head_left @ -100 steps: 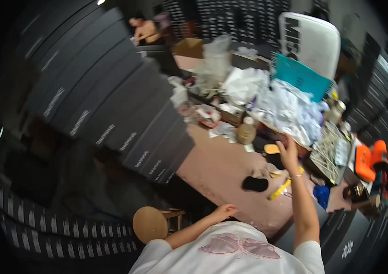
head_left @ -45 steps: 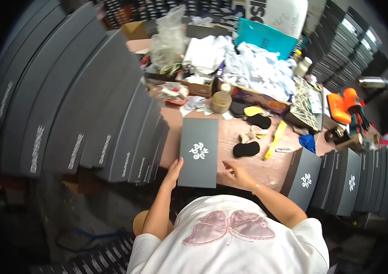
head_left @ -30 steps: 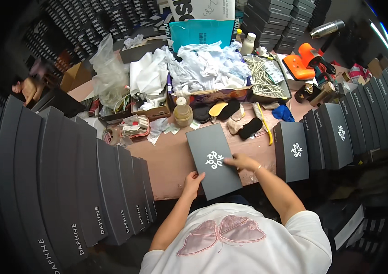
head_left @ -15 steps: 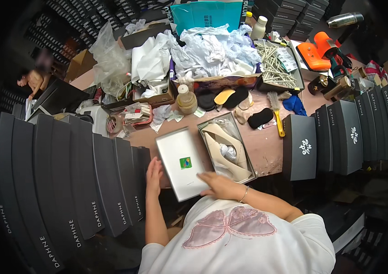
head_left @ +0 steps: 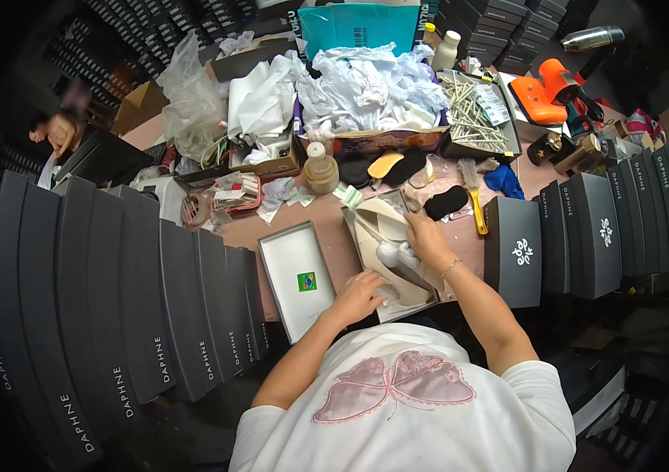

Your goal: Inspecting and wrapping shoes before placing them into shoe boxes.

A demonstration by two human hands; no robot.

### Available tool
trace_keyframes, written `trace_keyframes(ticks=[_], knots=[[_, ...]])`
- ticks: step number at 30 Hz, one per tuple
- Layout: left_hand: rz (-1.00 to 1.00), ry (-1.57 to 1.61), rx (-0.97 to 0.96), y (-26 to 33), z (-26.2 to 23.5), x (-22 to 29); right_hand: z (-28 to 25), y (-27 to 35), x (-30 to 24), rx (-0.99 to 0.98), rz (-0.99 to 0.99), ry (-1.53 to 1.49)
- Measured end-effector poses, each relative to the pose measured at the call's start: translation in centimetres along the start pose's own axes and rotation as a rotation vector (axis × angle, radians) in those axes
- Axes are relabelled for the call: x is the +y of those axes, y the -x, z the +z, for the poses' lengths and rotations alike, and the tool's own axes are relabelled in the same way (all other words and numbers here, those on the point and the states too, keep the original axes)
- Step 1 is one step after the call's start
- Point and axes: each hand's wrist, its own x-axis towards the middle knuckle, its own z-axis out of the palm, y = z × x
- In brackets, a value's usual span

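Two hands work inside one open shoe box (head_left: 388,259), and I read everything outward from that grip. Largest first: rows of closed dark boxes (head_left: 114,307) stand on edge well to the left of the hands, and a second row (head_left: 586,228) stands just to the right — stored upright, it seems, so many fit beside the table (head_left: 327,236).

Above the grip, farther across the table, lies a heap of crumpled white paper (head_left: 366,86) in a cardboard tray. The box lid (head_left: 300,277) lies upturned just left of the left hand, inside facing up, a small green sticker (head_left: 307,281) showing; it sits apart from the box so the opening stays free.

The open box holds pale cream shoes (head_left: 386,236) lying lengthwise. My left hand (head_left: 358,295) rests at the near end of the box, fingers curled down onto the contents; whether it pinches anything I cannot tell. My right hand (head_left: 427,240) lies over the middle of the box, fingers bent onto a white wad (head_left: 397,253) at the shoe — pressing rather than spread, though a firm hold is not visible.

Smallest: a yellow-handled brush (head_left: 474,200) just beyond the right hand.
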Motion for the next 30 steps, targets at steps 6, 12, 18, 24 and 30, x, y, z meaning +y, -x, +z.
trace_keyframes(ticks=[6,12,18,24,30], knots=[[-0.351,0.646,0.648,-1.6,-8.0,0.8,-6.3,-2.4,2.0,-0.084,-0.178,-0.375],[-0.549,1.347,-0.363,-3.5,-9.4,-0.6,-6.0,-0.2,-6.9,-0.857,-0.588,-0.474],[-0.612,1.905,0.005,3.7,-3.6,3.2,-4.3,7.5,-10.3,-0.132,-0.615,-0.076],[-0.549,1.974,0.264,6.1,-2.6,2.3,-2.8,11.1,-8.1,-0.362,-0.31,-0.488],[-0.517,1.799,0.441,4.2,-4.6,1.6,-3.7,6.0,-7.3,0.055,-0.436,-0.034]])
